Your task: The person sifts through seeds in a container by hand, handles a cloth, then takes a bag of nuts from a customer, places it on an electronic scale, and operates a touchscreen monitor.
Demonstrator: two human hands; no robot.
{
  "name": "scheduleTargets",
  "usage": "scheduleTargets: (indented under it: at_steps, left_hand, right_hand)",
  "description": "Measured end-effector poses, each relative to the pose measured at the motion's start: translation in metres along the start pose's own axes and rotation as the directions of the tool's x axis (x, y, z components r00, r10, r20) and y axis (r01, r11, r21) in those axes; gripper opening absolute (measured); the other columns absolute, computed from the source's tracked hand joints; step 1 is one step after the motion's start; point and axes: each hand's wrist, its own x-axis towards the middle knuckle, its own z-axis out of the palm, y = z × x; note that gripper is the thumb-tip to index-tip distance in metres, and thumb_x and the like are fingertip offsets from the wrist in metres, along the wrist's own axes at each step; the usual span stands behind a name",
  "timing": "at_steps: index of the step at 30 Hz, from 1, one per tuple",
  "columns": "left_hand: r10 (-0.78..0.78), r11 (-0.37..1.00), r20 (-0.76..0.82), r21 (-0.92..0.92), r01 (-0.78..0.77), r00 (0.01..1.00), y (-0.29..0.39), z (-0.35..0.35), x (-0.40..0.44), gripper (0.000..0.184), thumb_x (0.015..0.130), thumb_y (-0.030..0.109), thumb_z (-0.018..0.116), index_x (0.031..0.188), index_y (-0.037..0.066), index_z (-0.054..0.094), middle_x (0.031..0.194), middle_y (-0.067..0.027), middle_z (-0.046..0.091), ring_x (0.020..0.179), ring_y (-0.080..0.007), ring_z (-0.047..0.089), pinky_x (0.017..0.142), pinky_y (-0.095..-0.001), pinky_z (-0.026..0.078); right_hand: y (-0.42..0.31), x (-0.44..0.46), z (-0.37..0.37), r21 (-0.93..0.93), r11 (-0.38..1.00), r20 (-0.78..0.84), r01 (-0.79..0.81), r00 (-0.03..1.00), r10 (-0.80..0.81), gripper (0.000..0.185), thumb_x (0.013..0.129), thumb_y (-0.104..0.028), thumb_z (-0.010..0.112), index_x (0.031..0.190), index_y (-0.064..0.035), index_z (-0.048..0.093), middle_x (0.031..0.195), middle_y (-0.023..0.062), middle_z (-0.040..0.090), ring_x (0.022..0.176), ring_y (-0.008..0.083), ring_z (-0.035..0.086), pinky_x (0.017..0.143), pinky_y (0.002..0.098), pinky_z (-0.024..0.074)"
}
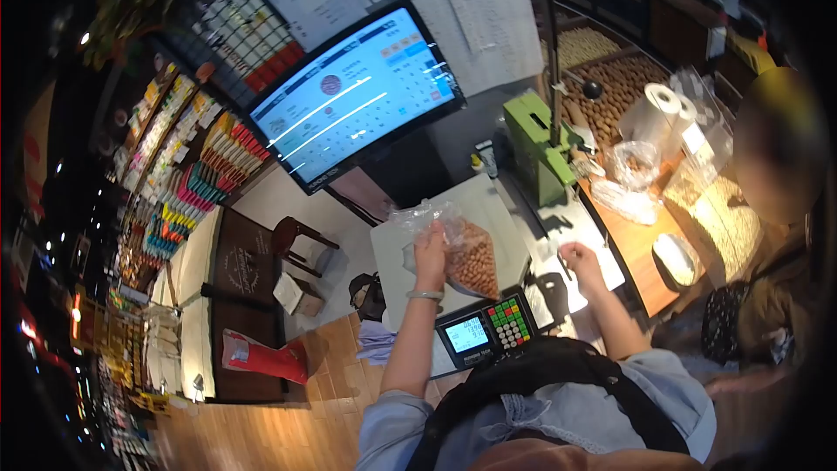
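Note:
A clear plastic bag of small reddish-brown nuts (475, 263) rests on the flat plate of a weighing scale (392, 283). My left hand (429, 251) is closed on the gathered upper part of this bag. Nearest to me, the scale's keypad (508, 321) and lit display (468, 334) face up. To the right of the scale, my right hand (582, 265) is over a bright white surface, its fingers curled in. Whether anything small sits between those fingers is too hard to see. A green bag-sealing device (536, 144) stands beyond that hand.
A large lit monitor (357, 96) stands behind the scale. On the right, a wooden counter (641, 270) carries plastic rolls (660, 105) and crumpled bags (635, 166), with bins of nuts (610, 87) beyond. Another person (776, 209) stands close at right. A dark stool (296, 235) is at left.

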Motion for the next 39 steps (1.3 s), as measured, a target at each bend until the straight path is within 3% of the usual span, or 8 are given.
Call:
scheduleTargets:
  at_steps: [13,15,17,25,32,34,36,39]
  left_hand:
    - [0.177,0.83,0.021,0.534,-0.161,0.984,-0.007,0.0,0.044,0.022,0.084,0.015,0.064,0.099,-0.001,0.062,0.101,-0.0067,0.064,0.096,-0.0157,0.055,0.085,-0.0325,0.043]
    - [0.182,0.894,-0.028,0.421,-0.154,0.983,0.0,0.006,0.019,0.02,0.085,0.014,0.063,0.099,0.001,0.062,0.102,-0.007,0.063,0.097,-0.0152,0.056,0.086,-0.0335,0.043]
    - [-0.168,0.886,-0.161,-0.456,0.077,0.973,-0.028,-0.011,0.024,0.013,0.081,0.002,0.063,0.093,0.003,0.062,0.092,-0.004,0.061,0.084,-0.0163,0.059,0.078,-0.0326,0.048]
    - [0.221,0.952,-0.181,0.252,-0.172,0.958,-0.02,-0.072,0.084,0.021,0.074,-0.007,0.059,0.094,0.001,0.06,0.083,-0.0025,0.058,0.069,-0.0115,0.054,0.063,-0.0263,0.045]
    - [0.415,0.908,-0.402,0.234,-0.347,0.816,-0.072,-0.007,0.043,0.016,0.074,-0.001,0.067,0.089,0.0,0.062,0.078,-0.0047,0.06,0.069,-0.0143,0.056,0.066,-0.0271,0.048]
    - [0.448,0.78,0.026,0.477,-0.405,0.894,-0.05,-0.025,0.018,0.013,0.074,-0.001,0.068,0.085,0.0,0.061,0.081,-0.0063,0.061,0.077,-0.016,0.058,0.072,-0.03,0.049]
    - [0.011,0.999,0.163,-0.034,-0.006,0.987,-0.044,-0.061,0.019,0.02,0.074,0.001,0.069,0.091,-0.001,0.059,0.091,-0.0091,0.062,0.09,-0.0173,0.058,0.082,-0.0337,0.047]
    - [-0.117,0.993,0.197,0.039,0.111,0.974,-0.051,-0.126,0.066,0.029,0.075,0.003,0.067,0.104,0.002,0.061,0.098,-0.011,0.062,0.097,-0.0197,0.058,0.089,-0.0366,0.044]
  right_hand:
    - [-0.118,-0.026,0.0,0.574,0.818,0.261,-0.01,0.95,-0.171,0.025,0.094,-0.025,0.056,0.112,-0.0083,0.059,0.1,-0.002,0.059,0.088,0.0071,0.055,0.077,0.0239,0.0437]
    - [-0.119,-0.024,-0.002,0.579,0.816,0.268,-0.008,0.946,-0.181,0.026,0.092,-0.026,0.059,0.111,-0.0085,0.059,0.101,0.0009,0.059,0.092,0.0114,0.055,0.081,0.0257,0.0438]
    - [-0.121,-0.024,-0.002,0.559,0.829,0.259,0.006,0.948,-0.182,0.026,0.092,-0.027,0.059,0.111,-0.0086,0.059,0.101,0.0008,0.059,0.092,0.0111,0.055,0.081,0.0252,0.0432]
    - [-0.126,-0.026,-0.008,0.559,0.829,0.202,0.029,0.964,-0.17,0.026,0.095,-0.027,0.054,0.112,-0.0067,0.058,0.097,0.0,0.06,0.087,0.0078,0.056,0.076,0.0212,0.0422]
    - [-0.12,-0.02,-0.005,0.709,0.674,0.36,-0.208,0.928,-0.093,0.026,0.094,-0.021,0.055,0.115,-0.0065,0.057,0.102,0.0043,0.06,0.091,0.0154,0.056,0.079,0.0308,0.0472]
    - [-0.124,-0.018,-0.001,0.686,0.701,0.38,-0.193,0.917,-0.119,0.027,0.093,-0.017,0.057,0.117,-0.0074,0.055,0.101,0.0036,0.06,0.089,0.015,0.056,0.078,0.0303,0.0474]
    - [-0.12,-0.014,-0.002,0.677,0.714,0.423,-0.177,0.888,-0.181,0.039,0.088,-0.006,0.062,0.125,-0.0104,0.05,0.103,0.0015,0.06,0.087,0.0143,0.058,0.076,0.0291,0.0481]
    - [-0.116,-0.014,-0.003,0.617,0.782,0.4,-0.089,0.891,-0.215,0.041,0.089,-0.009,0.062,0.127,-0.0099,0.047,0.102,-0.001,0.059,0.091,0.0104,0.059,0.078,0.0289,0.0504]
